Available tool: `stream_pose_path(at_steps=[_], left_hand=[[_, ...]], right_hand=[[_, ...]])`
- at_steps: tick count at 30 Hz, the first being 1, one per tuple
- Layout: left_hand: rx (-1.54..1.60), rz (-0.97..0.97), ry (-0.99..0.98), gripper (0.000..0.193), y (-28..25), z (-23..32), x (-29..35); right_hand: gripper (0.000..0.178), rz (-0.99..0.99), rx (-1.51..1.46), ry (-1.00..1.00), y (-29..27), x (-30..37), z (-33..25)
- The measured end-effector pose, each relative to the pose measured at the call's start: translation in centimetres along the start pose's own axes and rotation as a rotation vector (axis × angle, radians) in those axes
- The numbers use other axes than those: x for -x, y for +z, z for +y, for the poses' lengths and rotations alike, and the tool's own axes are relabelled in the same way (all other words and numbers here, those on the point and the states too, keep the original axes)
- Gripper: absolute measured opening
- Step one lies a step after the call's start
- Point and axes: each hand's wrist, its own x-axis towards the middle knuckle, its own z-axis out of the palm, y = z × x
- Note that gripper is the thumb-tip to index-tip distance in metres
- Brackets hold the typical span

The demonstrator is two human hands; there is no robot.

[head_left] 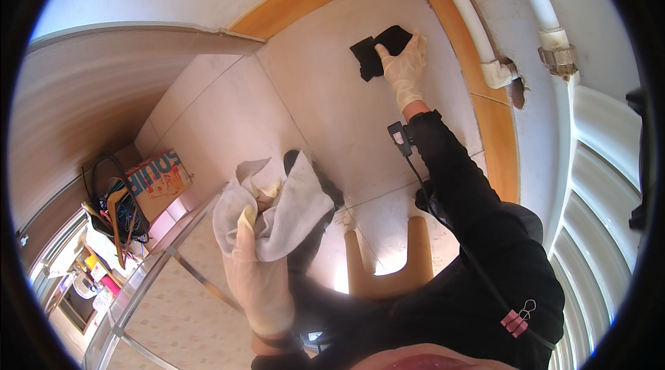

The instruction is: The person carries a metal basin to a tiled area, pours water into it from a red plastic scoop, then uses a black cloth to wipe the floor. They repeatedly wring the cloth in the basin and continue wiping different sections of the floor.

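While right hand [404,65] presses black cloth [377,48] — pipes [471,23], wooden stool [388,262] nearby.

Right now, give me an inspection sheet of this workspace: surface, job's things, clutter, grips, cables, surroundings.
Surface: pale tiled floor, orange-brown skirting along the wall.
Job's things: black cloth on the floor under the right hand; white cloth bunched in the left hand.
Clutter: printed box and black basket of oddments by the left wall.
Grips: both gloved; right pressed flat on black cloth, left closed on white cloth.
Cables: black lead from a wrist device along the right sleeve, held by a pink clip.
Surroundings: white pipes, radiator, wooden stool.
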Motion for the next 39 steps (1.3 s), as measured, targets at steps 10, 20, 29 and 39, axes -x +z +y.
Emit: stream_pose_path(at_steps=[10, 20, 29, 39], left_hand=[[0.02, 0.055, -0.016, 0.044, -0.4, 0.6, 0.0], [-0.027, 0.034, 0.015, 0.05, -0.5, 0.4, -1.0], [-0.023, 0.128, 0.015, 0.039, -0.6, 0.7, -1.0], [-0.114, 0.083, -0.007, 0.042, 0.6, 0.6, -0.5]], right_hand=[[0.034, -0.271, -0.042, -0.529, 4.5, 2.2, -6.2], [0.033, -0.637, -0.225, -0.309, 18.4, 3.8, -21.9], [0.031, -0.313, -0.205, -0.437, 9.4, -12.7, -10.4], [0.05, -0.012, -1.15, 0.283, 6.1, -18.3, -9.6]])
